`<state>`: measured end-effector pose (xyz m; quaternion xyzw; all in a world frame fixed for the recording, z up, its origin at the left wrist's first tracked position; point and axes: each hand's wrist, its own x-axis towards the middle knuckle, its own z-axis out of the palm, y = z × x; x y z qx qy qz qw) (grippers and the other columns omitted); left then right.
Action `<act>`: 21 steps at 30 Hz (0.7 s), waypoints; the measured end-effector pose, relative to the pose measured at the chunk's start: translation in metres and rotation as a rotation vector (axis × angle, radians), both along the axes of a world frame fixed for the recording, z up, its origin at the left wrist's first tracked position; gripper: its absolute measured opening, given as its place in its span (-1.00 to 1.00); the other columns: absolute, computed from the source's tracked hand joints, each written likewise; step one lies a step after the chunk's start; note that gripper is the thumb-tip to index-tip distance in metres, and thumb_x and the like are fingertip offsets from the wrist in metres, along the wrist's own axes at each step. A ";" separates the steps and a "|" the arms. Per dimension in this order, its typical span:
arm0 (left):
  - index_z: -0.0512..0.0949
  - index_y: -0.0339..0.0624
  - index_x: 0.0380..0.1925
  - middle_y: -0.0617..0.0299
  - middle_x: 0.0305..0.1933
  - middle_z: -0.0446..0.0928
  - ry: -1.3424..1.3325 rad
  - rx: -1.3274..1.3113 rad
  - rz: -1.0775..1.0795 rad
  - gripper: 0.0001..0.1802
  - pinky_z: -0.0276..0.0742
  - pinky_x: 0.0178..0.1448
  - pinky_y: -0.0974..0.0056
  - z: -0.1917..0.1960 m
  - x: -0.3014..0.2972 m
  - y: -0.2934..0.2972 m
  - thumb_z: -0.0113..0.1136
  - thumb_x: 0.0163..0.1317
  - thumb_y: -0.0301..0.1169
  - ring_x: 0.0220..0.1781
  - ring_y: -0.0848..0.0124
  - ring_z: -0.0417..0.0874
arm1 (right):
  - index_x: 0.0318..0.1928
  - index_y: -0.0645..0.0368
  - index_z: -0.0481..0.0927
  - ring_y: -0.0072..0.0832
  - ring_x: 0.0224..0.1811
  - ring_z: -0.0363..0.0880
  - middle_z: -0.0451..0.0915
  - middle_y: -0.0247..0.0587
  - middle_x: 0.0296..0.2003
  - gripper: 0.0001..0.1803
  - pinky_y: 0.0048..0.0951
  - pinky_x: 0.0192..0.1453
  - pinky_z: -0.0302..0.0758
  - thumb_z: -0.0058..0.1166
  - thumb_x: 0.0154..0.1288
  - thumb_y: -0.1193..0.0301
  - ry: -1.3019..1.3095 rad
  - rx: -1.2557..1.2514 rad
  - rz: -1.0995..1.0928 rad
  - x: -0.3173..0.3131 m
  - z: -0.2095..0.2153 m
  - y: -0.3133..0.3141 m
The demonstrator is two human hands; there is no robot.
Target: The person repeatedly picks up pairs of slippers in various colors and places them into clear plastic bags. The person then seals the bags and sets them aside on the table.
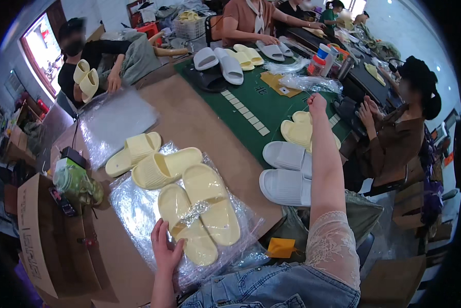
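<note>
My left hand (167,247) lies with fingers apart at the near left edge of a pair of pale yellow slippers (210,200), its fingertips at or touching one sole. A crumpled clear plastic piece (193,211) sits across this pair. Under it is a stack of clear plastic bags (133,210). Two more yellow slippers (166,167) lie just beyond, pointing different ways. My right arm stretches far across the table. There my right hand (317,103) is closed, close to clear plastic wrapping (312,83); whatever its fingers hold is hidden.
Grey slippers (286,187) and yellow slippers (296,132) lie beside my right forearm. More slippers stand on the green mat (240,110) at the far side. An open cardboard box (35,241) is at left, near a green-lidded jar (76,182). Co-workers sit around the table.
</note>
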<state>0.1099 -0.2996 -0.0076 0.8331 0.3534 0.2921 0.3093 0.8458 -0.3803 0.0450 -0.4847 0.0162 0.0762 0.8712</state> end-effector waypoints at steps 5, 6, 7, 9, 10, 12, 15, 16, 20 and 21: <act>0.40 -0.23 0.31 -0.14 0.41 0.30 0.056 0.017 0.006 -0.16 0.29 0.47 -0.02 0.001 -0.002 0.000 0.47 -0.07 -0.36 0.43 -0.04 0.32 | -0.31 0.25 0.41 -0.50 -0.54 0.27 0.33 -0.28 -0.49 -0.90 -0.45 -0.51 0.27 -0.14 0.41 0.61 0.113 0.139 -0.096 0.036 -0.029 -0.018; 0.39 -0.23 0.31 -0.14 0.41 0.30 0.064 0.013 0.011 -0.16 0.29 0.47 -0.02 0.001 -0.003 -0.001 0.46 -0.06 -0.36 0.43 -0.04 0.32 | -0.31 0.23 0.41 -0.50 -0.53 0.27 0.34 -0.29 -0.49 -0.89 -0.44 -0.49 0.28 -0.11 0.42 0.61 0.120 0.127 -0.089 0.041 -0.031 -0.020; 0.39 -0.23 0.32 -0.14 0.41 0.31 0.053 0.004 0.015 -0.16 0.28 0.47 -0.03 0.000 -0.003 -0.001 0.44 -0.04 -0.35 0.43 -0.05 0.32 | -0.32 0.21 0.41 -0.49 -0.53 0.26 0.34 -0.29 -0.50 -0.88 -0.44 -0.47 0.29 -0.09 0.43 0.61 0.126 0.115 -0.083 0.044 -0.034 -0.021; 0.38 -0.23 0.32 -0.15 0.41 0.31 0.068 0.005 0.016 -0.16 0.28 0.47 -0.03 -0.001 -0.004 -0.001 0.44 -0.04 -0.34 0.43 -0.05 0.31 | -0.27 0.23 0.42 -0.46 -0.49 0.32 0.38 -0.26 -0.45 -0.93 -0.44 -0.43 0.36 -0.07 0.45 0.58 0.134 0.090 -0.071 0.049 -0.034 -0.020; 0.38 -0.23 0.32 -0.15 0.41 0.30 0.073 0.005 0.018 -0.16 0.28 0.47 -0.03 -0.001 -0.004 -0.001 0.44 -0.04 -0.33 0.44 -0.05 0.31 | -0.24 0.25 0.42 -0.45 -0.47 0.34 0.40 -0.25 -0.43 -0.95 -0.44 -0.41 0.39 -0.06 0.46 0.57 0.136 0.077 -0.064 0.049 -0.033 -0.019; 0.38 -0.23 0.32 -0.16 0.41 0.30 0.067 0.026 0.016 -0.16 0.28 0.47 -0.04 -0.001 -0.004 -0.002 0.44 -0.03 -0.32 0.43 -0.06 0.31 | -0.21 0.25 0.43 -0.43 -0.42 0.40 0.43 -0.23 -0.38 -0.96 -0.44 -0.34 0.44 -0.05 0.46 0.55 0.090 0.046 0.029 0.043 -0.032 -0.018; 0.38 -0.24 0.32 -0.16 0.40 0.30 0.061 0.020 0.025 -0.16 0.28 0.47 -0.04 -0.001 -0.005 -0.003 0.44 -0.03 -0.33 0.43 -0.06 0.32 | -0.17 0.25 0.45 -0.43 -0.32 0.46 0.47 -0.23 -0.34 -0.94 -0.43 -0.24 0.51 -0.02 0.46 0.51 0.048 -0.031 0.165 0.025 -0.034 -0.018; 0.38 -0.24 0.32 -0.16 0.40 0.30 0.048 0.005 0.031 -0.16 0.29 0.46 -0.04 -0.005 -0.006 -0.003 0.44 -0.03 -0.34 0.43 -0.06 0.32 | -0.15 0.25 0.46 -0.43 -0.28 0.48 0.48 -0.23 -0.33 -0.92 -0.42 -0.21 0.53 0.00 0.46 0.49 0.037 -0.062 0.208 0.021 -0.035 -0.019; 0.38 -0.23 0.32 -0.15 0.41 0.31 0.060 0.027 -0.011 -0.16 0.29 0.46 -0.02 0.002 0.000 -0.001 0.44 -0.04 -0.35 0.43 -0.05 0.32 | -0.06 0.23 0.46 -0.44 -0.14 0.50 0.51 -0.23 -0.20 -0.81 -0.33 0.04 0.52 0.07 0.46 0.39 0.035 -0.296 0.272 0.026 -0.034 -0.051; 0.38 -0.24 0.32 -0.13 0.41 0.31 0.025 0.004 0.000 -0.16 0.29 0.46 -0.02 -0.001 0.000 -0.002 0.44 -0.04 -0.35 0.43 -0.04 0.32 | 0.00 0.24 0.46 -0.42 -0.08 0.51 0.52 -0.21 -0.14 -0.76 -0.31 0.11 0.51 0.08 0.45 0.38 -0.011 -0.303 0.298 0.025 -0.032 -0.054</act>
